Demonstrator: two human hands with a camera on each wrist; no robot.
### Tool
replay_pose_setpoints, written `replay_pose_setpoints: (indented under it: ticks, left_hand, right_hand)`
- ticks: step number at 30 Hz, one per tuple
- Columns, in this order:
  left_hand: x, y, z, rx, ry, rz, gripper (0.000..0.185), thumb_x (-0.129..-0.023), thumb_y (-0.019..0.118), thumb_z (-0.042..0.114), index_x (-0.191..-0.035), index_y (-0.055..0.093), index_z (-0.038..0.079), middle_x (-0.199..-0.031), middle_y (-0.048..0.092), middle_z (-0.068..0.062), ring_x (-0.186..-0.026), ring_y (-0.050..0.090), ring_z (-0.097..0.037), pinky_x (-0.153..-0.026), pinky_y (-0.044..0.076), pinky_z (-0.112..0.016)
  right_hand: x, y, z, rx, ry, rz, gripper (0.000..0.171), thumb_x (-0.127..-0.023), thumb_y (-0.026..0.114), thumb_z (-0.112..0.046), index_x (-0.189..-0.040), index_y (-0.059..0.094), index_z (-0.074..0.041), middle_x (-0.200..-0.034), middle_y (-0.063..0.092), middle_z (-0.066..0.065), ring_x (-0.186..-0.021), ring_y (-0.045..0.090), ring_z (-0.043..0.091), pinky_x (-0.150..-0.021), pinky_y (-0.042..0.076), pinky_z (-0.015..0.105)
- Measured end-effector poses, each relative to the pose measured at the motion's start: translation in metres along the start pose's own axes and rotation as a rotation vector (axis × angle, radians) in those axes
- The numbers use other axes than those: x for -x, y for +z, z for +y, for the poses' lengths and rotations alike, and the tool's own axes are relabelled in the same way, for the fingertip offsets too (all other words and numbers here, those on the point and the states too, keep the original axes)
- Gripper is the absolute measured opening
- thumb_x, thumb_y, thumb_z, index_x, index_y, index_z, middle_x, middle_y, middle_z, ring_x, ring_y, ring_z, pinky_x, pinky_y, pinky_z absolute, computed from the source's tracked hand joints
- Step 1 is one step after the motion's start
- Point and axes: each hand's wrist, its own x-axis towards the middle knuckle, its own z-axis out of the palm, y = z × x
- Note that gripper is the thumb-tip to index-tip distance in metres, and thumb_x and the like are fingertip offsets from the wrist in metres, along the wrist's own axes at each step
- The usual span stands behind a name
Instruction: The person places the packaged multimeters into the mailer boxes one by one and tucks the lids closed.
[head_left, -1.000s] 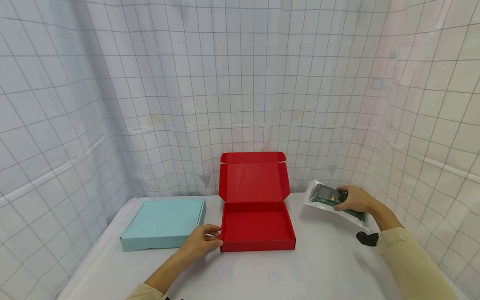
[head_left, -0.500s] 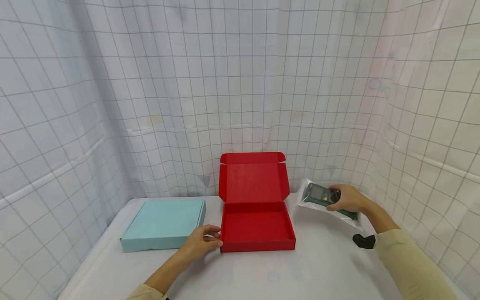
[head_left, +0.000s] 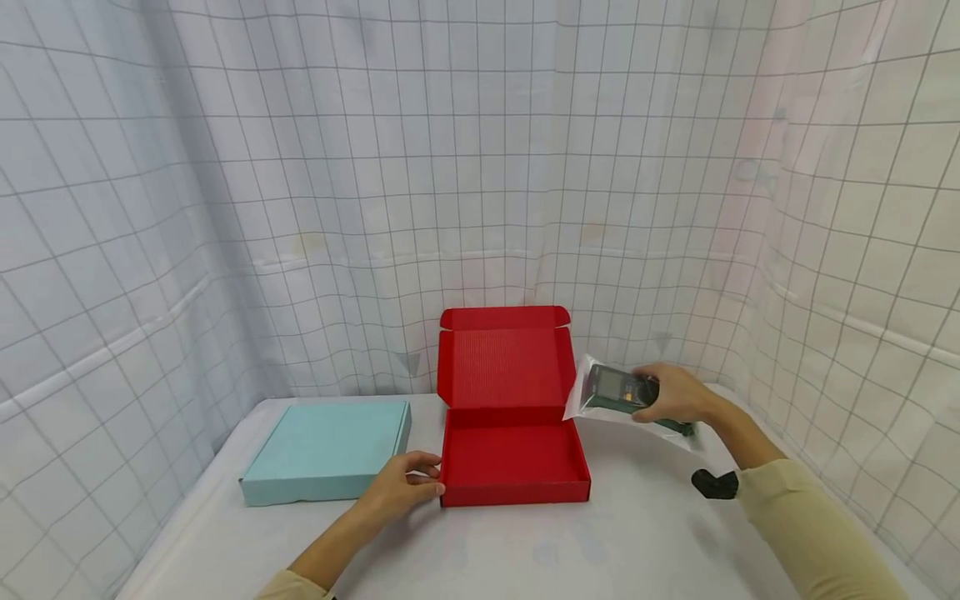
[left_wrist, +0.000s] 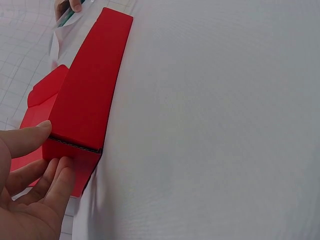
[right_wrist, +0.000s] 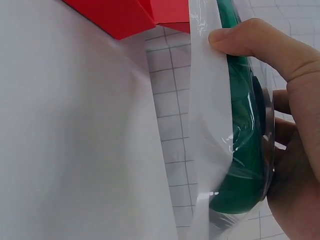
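My left hand [head_left: 405, 487] holds the near left corner of an open red cardboard box [head_left: 517, 493]. In the left wrist view the thumb [left_wrist: 37, 135] lies on the front edge and the bent fingers [left_wrist: 59, 180] rest against the side wall. The box's lid [head_left: 504, 367] stands up at the back, and its floor is bare. My right hand [head_left: 678, 396] grips a green multimeter [head_left: 615, 387] with a dark face and grey screen, sealed in a clear plastic bag [right_wrist: 210, 120]. It hangs above the table, tilted, just right of the box; the fingers cover part of it.
A closed light blue box [head_left: 330, 442] lies to the left of the red box, close to my left hand. White gridded curtains [head_left: 495, 150] surround the white-covered table [head_left: 540, 554] at the back and sides. A dark strap piece [head_left: 714, 484] shows at my right sleeve.
My right hand has moved left with the bagged multimeter, bringing the bag's left end up to the red box's back right side. The left hand and both boxes have stayed put.
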Motion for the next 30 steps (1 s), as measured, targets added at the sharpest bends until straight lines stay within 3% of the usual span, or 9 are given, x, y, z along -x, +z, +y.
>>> replay_pose_setpoints:
  ticks: [21, 30]
  left_hand:
    - [-0.002, 0.0, -0.003, -0.007, 0.009, 0.009, 0.05, -0.091, 0.079, 0.007, -0.133, 0.059, -0.009, -0.108, 0.064, -0.009, -0.099, 0.067, -0.024, -0.085, 0.059, -0.036]
    - [-0.002, -0.001, -0.001, -0.006, 0.004, 0.002, 0.049, -0.091, 0.079, 0.007, -0.133, 0.059, -0.009, -0.108, 0.064, -0.009, -0.099, 0.067, -0.024, -0.085, 0.059, -0.036]
  right_hand:
    - [-0.004, 0.007, -0.027, -0.034, -0.034, -0.022, 0.084, -0.071, 0.088, -0.036, -0.139, 0.058, 0.002, -0.119, 0.063, 0.01, -0.102, 0.055, 0.027, -0.079, 0.052, 0.038]
    - [-0.011, 0.014, -0.045, -0.008, -0.1, -0.056, 0.082, -0.07, 0.087, -0.04, -0.136, 0.06, 0.001, -0.119, 0.064, 0.007, -0.104, 0.056, 0.026, -0.082, 0.054, 0.04]
